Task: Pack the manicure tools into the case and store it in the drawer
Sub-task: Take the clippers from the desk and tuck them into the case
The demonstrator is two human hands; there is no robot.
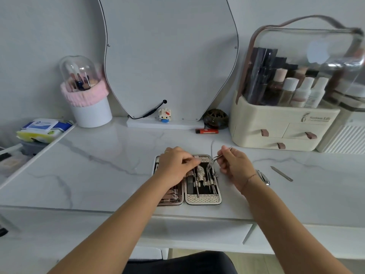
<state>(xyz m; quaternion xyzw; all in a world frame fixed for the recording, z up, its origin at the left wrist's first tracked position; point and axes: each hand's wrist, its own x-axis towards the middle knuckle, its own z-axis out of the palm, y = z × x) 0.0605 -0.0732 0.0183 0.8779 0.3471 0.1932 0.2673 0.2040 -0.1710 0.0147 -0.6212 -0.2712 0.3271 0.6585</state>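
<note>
An open manicure case (pixel 203 199) lies flat on the white marble tabletop, with several metal tools strapped in both halves. My left hand (pixel 176 165) rests on the case's upper left part, its fingers curled over the middle strap area. My right hand (pixel 233 165) pinches a slim metal tool (pixel 216 158) whose tip points down into the right half of the case. A nail clipper (pixel 263 177) lies right of my right wrist. A thin metal nail file (pixel 281 173) lies further right on the tabletop.
A drawer front (pixel 197 232) sits under the table edge below the case. At the back stand a mirror (pixel 169 56), a brush holder (pixel 88 99), a small toy figure (pixel 165 115), a lighter (pixel 206 131) and a cosmetics organiser (pixel 284 123) with small drawers. A side shelf with wipes (pixel 44 129) is at left.
</note>
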